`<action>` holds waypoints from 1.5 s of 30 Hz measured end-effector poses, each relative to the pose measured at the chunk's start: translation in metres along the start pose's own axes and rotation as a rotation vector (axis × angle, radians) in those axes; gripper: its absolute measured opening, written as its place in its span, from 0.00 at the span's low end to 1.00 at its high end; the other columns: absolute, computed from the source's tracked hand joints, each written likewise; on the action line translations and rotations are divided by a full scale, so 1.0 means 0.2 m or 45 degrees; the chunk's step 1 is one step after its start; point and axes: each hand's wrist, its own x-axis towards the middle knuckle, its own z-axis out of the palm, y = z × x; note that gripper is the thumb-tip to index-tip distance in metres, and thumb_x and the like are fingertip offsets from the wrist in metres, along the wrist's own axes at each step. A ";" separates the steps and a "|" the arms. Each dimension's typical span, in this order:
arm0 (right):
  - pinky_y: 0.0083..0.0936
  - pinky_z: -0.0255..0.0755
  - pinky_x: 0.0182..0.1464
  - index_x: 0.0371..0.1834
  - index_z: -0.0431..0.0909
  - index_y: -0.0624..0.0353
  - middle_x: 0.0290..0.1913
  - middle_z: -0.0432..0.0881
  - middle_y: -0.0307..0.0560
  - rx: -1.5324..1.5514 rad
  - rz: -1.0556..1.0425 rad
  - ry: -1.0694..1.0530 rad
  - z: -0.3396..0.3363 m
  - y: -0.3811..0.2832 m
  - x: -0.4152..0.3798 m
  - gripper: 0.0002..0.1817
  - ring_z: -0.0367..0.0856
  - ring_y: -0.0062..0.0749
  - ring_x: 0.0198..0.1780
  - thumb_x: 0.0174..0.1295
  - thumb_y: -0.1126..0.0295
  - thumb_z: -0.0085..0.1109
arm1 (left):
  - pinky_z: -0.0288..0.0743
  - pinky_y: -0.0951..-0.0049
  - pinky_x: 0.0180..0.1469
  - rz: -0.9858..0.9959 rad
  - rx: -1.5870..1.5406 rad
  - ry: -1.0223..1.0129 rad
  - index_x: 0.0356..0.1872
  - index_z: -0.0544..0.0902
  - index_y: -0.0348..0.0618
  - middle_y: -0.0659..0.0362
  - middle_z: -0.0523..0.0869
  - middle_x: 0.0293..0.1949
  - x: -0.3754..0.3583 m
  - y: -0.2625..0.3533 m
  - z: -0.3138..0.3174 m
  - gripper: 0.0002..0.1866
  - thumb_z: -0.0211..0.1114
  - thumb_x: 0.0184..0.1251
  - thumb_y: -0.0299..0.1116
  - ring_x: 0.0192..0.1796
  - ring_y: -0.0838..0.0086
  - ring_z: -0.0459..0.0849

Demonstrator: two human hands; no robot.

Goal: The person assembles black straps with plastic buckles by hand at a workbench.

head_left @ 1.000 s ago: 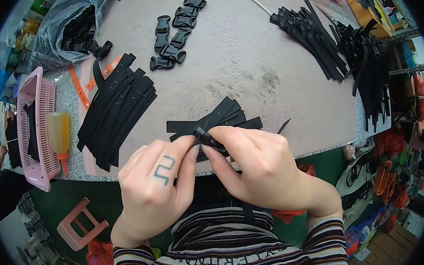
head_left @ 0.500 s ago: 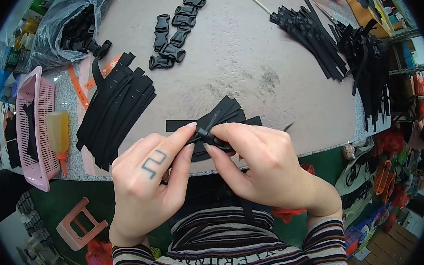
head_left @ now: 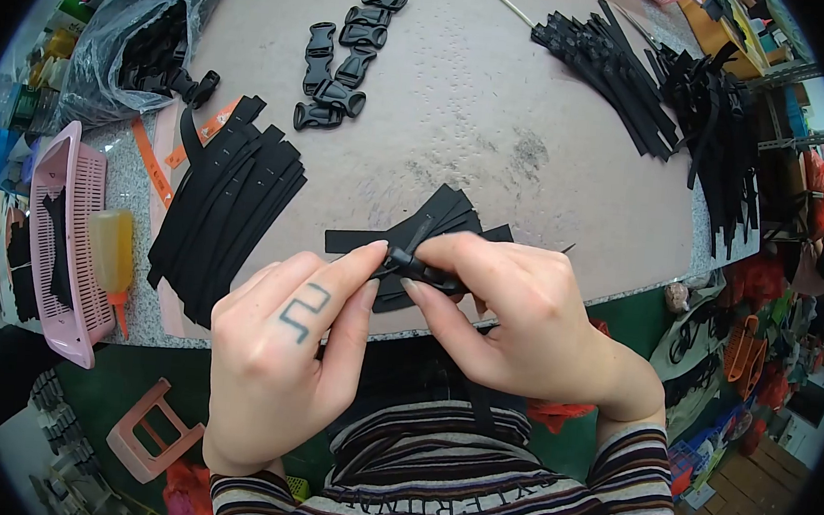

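Note:
Over the near edge of the table, my right hand [head_left: 514,314] grips a black plastic side-release buckle [head_left: 398,259] between thumb and forefinger. My left hand [head_left: 273,363] is closed in a pinch at the buckle's left end, on what looks like a thin black strap; the fingertips cover most of it. Directly under the buckle lies a small fanned pile of black webbing straps [head_left: 447,205], partly hidden by both hands.
A stack of black straps [head_left: 233,200] lies at left, with a row of buckles [head_left: 355,64] behind. A plastic bag [head_left: 97,78] of buckles, a pink basket [head_left: 92,261] and a glue bottle [head_left: 110,251] stand further left. Strap bundles [head_left: 605,84] occupy the far right.
The buckle and my right hand have shifted very slightly right, and a little more of the buckle shows between the fingers. Both hands keep their hold.

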 end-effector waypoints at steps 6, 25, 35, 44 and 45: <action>0.30 0.80 0.31 0.48 0.78 0.67 0.31 0.84 0.54 0.166 0.055 0.023 0.01 0.01 0.01 0.12 0.89 0.43 0.32 0.63 0.77 0.66 | 0.73 0.65 0.34 0.029 0.080 -0.089 0.50 0.88 0.39 0.56 0.82 0.29 0.00 0.00 -0.03 0.17 0.72 0.58 0.19 0.29 0.64 0.81; 0.27 0.83 0.51 0.58 0.77 0.70 0.47 0.88 0.55 0.750 0.245 -0.103 -0.02 -0.04 -0.01 0.17 0.92 0.37 0.49 0.66 0.79 0.64 | 0.82 0.69 0.37 0.201 -0.519 0.446 0.46 0.84 0.36 0.51 0.90 0.35 -0.13 -0.14 0.09 0.12 0.71 0.61 0.18 0.33 0.62 0.89; 0.26 0.83 0.52 0.57 0.77 0.70 0.49 0.88 0.53 0.815 0.121 0.013 0.03 -0.03 -0.03 0.18 0.91 0.35 0.50 0.64 0.81 0.64 | 0.75 0.72 0.30 0.425 0.005 0.442 0.47 0.81 0.34 0.52 0.88 0.33 -0.13 -0.05 0.04 0.10 0.70 0.70 0.25 0.29 0.68 0.85; 0.22 0.82 0.51 0.55 0.73 0.69 0.48 0.87 0.50 0.789 0.100 -0.009 0.03 -0.01 -0.04 0.18 0.91 0.33 0.50 0.63 0.80 0.67 | 0.75 0.71 0.30 0.516 0.145 0.409 0.49 0.81 0.36 0.54 0.88 0.35 -0.13 -0.04 0.02 0.13 0.73 0.67 0.26 0.29 0.67 0.85; 0.22 0.82 0.50 0.55 0.73 0.69 0.48 0.87 0.50 0.764 0.096 -0.030 0.01 -0.02 -0.04 0.19 0.92 0.33 0.50 0.63 0.80 0.68 | 0.75 0.70 0.30 0.523 0.184 0.414 0.49 0.81 0.36 0.55 0.88 0.35 -0.13 -0.03 0.01 0.14 0.74 0.67 0.26 0.29 0.67 0.85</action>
